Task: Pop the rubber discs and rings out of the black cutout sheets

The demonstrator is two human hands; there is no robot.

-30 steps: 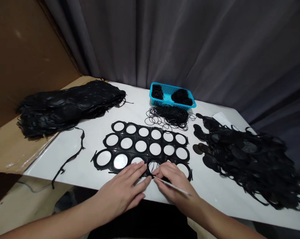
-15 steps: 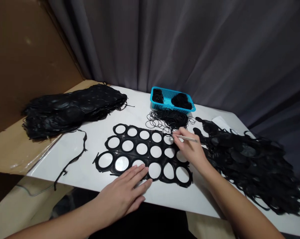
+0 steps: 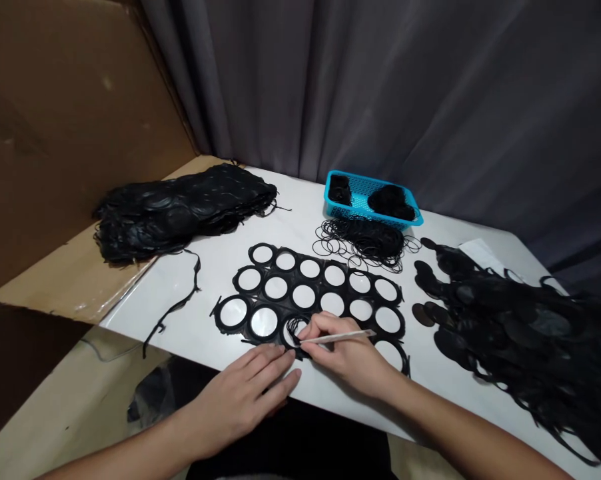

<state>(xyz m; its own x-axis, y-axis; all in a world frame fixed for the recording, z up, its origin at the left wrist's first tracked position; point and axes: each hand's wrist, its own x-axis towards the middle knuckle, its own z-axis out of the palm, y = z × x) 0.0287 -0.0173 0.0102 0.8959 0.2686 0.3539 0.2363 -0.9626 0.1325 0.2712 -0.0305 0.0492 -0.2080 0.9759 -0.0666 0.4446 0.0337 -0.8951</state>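
A black rubber sheet (image 3: 290, 279) with rows of round holes lies flat on the white table. My right hand (image 3: 348, 347) is closed around a thin pale stick-like tool (image 3: 348, 336), its tip over a front-row hole. At that tip hang several thin black rings (image 3: 294, 327); how they are held there is hidden by my fingers. My left hand (image 3: 258, 380) rests at the sheet's front edge, fingers stretched out and flat, left of the right hand. Behind the sheet is a loose heap of thin black rings (image 3: 375, 241).
A blue basket (image 3: 330, 208) holding black bundles stands at the back. To the left lie a thick stack of black sheets (image 3: 180, 210) and a torn black strip (image 3: 173, 308). Black scraps and discs (image 3: 520, 340) pile up on the right, beside white paper (image 3: 480, 253).
My right hand with the tool has moved from the back row toward me, to a front-row hole near my left hand. Thin rings now show at the tip. The view has shifted left.
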